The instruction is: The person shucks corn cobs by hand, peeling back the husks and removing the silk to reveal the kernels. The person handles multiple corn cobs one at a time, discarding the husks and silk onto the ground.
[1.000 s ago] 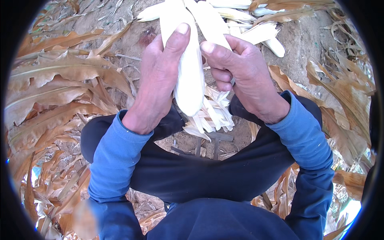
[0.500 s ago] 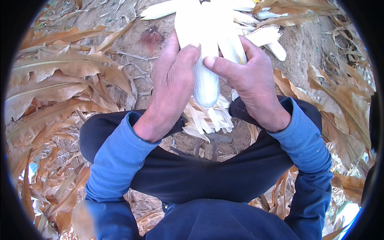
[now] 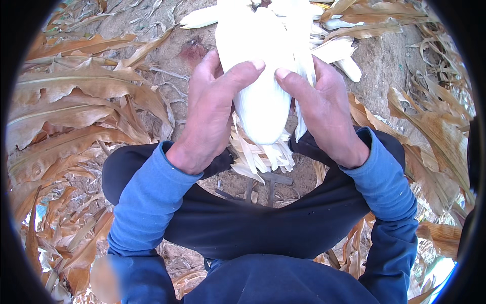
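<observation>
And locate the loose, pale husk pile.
Head view, centre: the loose, pale husk pile lies between the dark-clad legs, partly hidden by the held white, tapered corn ear.

Husk [image 3: 264,114] papery, ribbed; sleeves [image 3: 149,202] matt cloth; soil [image 3: 387,58] rough.

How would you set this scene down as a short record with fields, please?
Left hand: grips the left side, thumb on the front
Right hand: grips the right side, thumb on the front
Held: pale corn ear in husk, rounded end toward the person; surface overexposed
Ground between legs: pale husk strips
Beyond right hand: more pale ears
Left side: dry brown leaves
Clothing: blue sleeves, dark trousers
</observation>
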Available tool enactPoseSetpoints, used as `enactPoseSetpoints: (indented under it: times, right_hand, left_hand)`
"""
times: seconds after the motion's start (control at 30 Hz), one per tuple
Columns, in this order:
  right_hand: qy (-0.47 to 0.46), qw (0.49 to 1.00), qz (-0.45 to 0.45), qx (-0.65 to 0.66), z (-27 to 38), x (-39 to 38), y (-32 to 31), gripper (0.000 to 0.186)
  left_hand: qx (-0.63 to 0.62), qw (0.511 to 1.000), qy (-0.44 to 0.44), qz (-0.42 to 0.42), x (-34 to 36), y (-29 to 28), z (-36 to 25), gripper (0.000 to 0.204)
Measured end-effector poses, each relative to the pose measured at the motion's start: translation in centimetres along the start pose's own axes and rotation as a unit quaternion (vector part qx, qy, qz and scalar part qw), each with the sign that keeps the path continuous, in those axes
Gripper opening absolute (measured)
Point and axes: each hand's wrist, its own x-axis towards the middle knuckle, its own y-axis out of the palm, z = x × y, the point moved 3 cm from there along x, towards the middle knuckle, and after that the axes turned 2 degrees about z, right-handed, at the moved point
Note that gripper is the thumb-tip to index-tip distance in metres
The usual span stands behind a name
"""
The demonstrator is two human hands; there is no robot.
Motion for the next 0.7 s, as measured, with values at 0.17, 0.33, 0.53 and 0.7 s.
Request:
enactPoseSetpoints:
  times: [0.17,0.33,0.53,0.7]
  right_hand:
    - [-0.005,1.000,0.000,0.025,0.0,0.2,0.2,0.050]
    - [0.000,0.997,0.015,0.079,0.0,-0.1,0.6,0.041]
    - [0.077,0.996,0.037,0.040,0.4,0.0,0.2,0.033]
    - [0.040,0.997,0.031,0.050,0.5,-0.2,0.6,0.028]
  left_hand:
    - [0.031,0.999,0.024,-0.021,0.1,0.0,0.1,0.044]
    - [0.075,0.997,0.012,-0.028,0.2,-0.1,0.0,0.045]
    - [0.119,0.993,-0.002,-0.024,0.1,0.2,0.0,0.045]
    - [0.194,0.980,0.020,-0.044,0.0,0.5,0.1,0.042]
